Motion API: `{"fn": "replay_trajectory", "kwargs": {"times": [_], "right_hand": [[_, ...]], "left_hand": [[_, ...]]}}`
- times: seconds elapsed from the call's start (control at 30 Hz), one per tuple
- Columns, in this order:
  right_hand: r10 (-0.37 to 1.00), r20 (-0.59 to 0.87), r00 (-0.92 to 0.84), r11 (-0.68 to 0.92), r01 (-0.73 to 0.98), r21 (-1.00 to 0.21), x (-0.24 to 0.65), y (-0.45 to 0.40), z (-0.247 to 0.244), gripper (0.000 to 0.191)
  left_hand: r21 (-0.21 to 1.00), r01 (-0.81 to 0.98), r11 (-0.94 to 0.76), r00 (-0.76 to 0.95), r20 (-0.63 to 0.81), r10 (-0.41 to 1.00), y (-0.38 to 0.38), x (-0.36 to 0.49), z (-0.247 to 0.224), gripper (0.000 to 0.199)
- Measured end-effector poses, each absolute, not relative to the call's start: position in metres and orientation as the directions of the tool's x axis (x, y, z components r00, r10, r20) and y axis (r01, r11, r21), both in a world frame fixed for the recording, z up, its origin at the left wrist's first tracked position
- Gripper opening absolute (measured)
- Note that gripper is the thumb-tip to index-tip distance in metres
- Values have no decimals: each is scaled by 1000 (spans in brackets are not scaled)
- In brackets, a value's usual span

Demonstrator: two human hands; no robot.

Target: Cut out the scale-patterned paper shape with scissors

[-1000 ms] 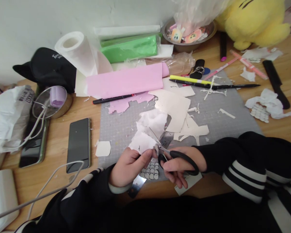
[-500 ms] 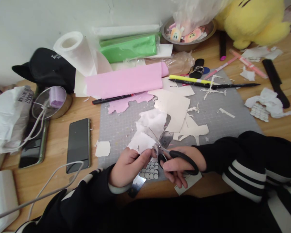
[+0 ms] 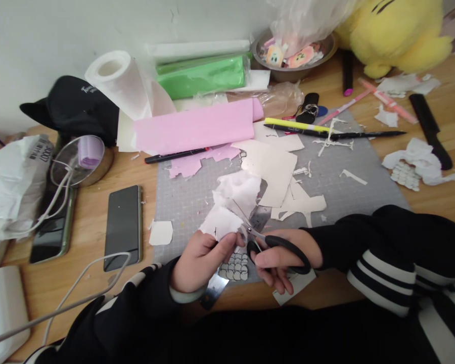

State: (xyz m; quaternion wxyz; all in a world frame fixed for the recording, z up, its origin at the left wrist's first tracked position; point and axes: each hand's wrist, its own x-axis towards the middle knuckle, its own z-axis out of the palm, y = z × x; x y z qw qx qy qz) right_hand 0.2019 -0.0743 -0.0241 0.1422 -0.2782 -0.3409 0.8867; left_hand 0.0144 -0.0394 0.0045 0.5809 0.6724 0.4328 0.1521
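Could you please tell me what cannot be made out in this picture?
Head view, hidden: part of the white paper, covered by the left hand.
Head view, hidden: part of the scissors, covered by the right hand.
Head view, cut off: top of the yellow plush toy, by the upper edge.
Head view, too small and blurred: the full lettering on the black cap.

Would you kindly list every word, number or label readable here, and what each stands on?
"30007", as best it reads: sideways on the white bag; characters beside it are blurred.
"To...": pale lettering on the black cap; the rest is unclear.
Black pen: small lettering, too small to read.
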Motion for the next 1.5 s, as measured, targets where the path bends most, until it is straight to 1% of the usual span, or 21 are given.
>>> {"fn": "replay_trajectory", "kwargs": {"times": [0.3,0.5,0.63,0.73,0.8,0.87,0.93,1.0,1.07,1.13,1.3,1.43,1.5], "right_hand": [[426,-409,-807,-728,-38,-684,202,-75,-23,45],[427,-402,-810,-711,-26,-703,204,-74,-18,47],[449,-398,-800,-708,-48,-705,204,-73,-19,53],[404,-409,-818,-752,-42,-658,202,-71,-20,60],[383,-434,-816,-787,-42,-615,201,-70,-20,65],[380,-445,-811,-797,-44,-602,201,-69,-18,70],[377,-432,-819,-776,-25,-630,202,-69,-15,71],[372,-422,-827,-731,18,-682,203,-69,-11,71],[373,-429,-823,-688,65,-723,204,-71,-8,70],[384,-447,-808,-668,91,-739,205,-73,-7,68],[435,-462,-773,-666,70,-743,204,-78,-12,61],[437,-471,-766,-678,63,-732,203,-76,-13,60],[435,-484,-759,-684,71,-726,203,-76,-10,59]], "left_hand": [[910,412,43,580,-298,758,-39,15,4,47],[912,402,83,573,-321,754,-40,14,4,44],[929,352,115,578,-312,754,-40,14,3,46],[942,308,133,573,-295,765,-40,14,2,43],[947,261,185,567,-306,765,-40,14,1,40],[945,203,258,557,-328,763,-41,15,0,40],[938,154,310,543,-342,767,-42,15,0,41],[938,130,322,532,-340,776,-43,15,-1,41],[938,139,317,528,-341,778,-43,15,-1,41],[939,171,300,539,-344,769,-42,14,0,41],[928,266,260,570,-369,734,-42,12,1,47],[914,269,303,542,-404,737,-44,14,3,48],[917,259,303,542,-398,740,-44,14,4,46]]}}
